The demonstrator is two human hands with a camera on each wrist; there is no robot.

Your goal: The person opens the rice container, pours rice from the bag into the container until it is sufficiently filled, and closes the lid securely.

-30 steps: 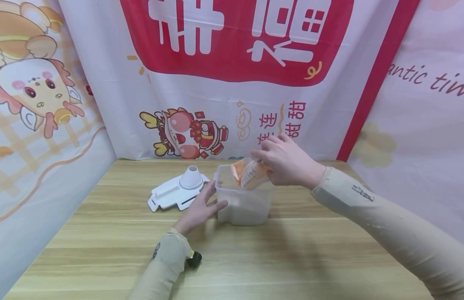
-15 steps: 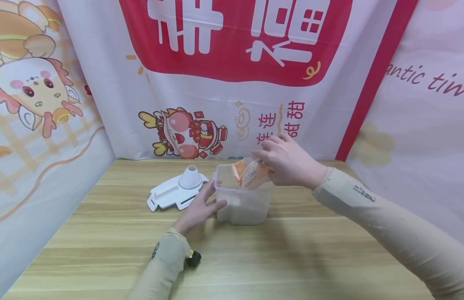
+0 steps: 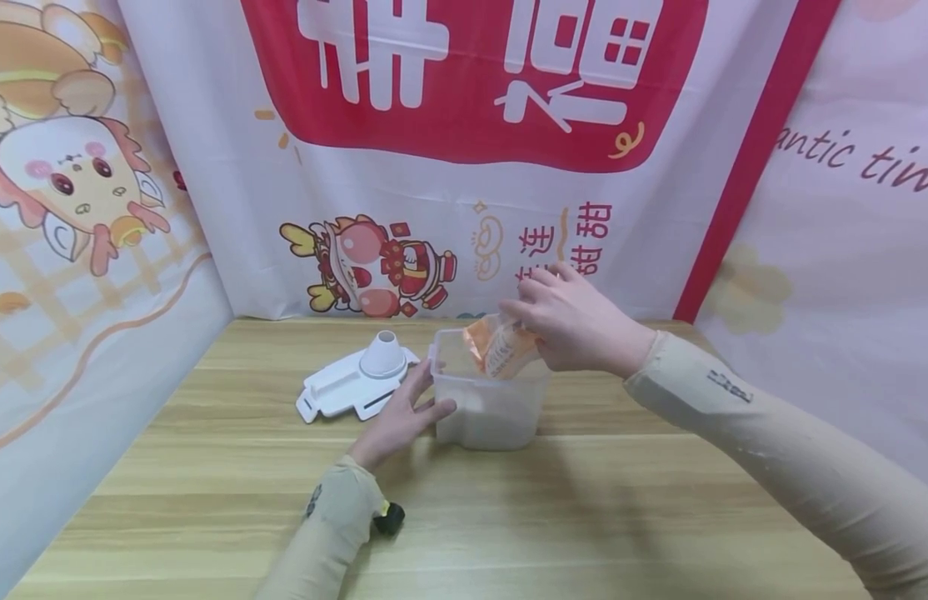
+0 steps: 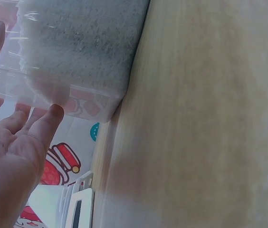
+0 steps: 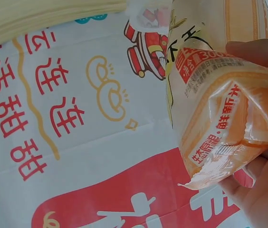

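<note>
A translucent plastic container (image 3: 482, 421) stands upright on the wooden table, its top uncovered. White rice (image 4: 84, 35) fills much of it, heaped against its wall in the left wrist view. With spread, mostly straight fingers, my left hand (image 3: 396, 423) touches the container's left side, thumb toward the front wall. My right hand (image 3: 580, 325) grips an orange and clear plastic rice bag (image 5: 224, 114) by its bottom end, thumb on one face and fingers on the other. The bag tilts down into the container's opening, and its lower end is hidden there.
Left of the container lies a white lid (image 3: 340, 387) with a white cone-shaped cup (image 3: 384, 354) standing on it. Printed cloth (image 3: 434, 192) hangs right behind the table's back edge. A small black device (image 3: 389, 518) sits at the left wrist.
The bag and right hand shift only very slightly over the container. The left hand, container and lid keep their places.
</note>
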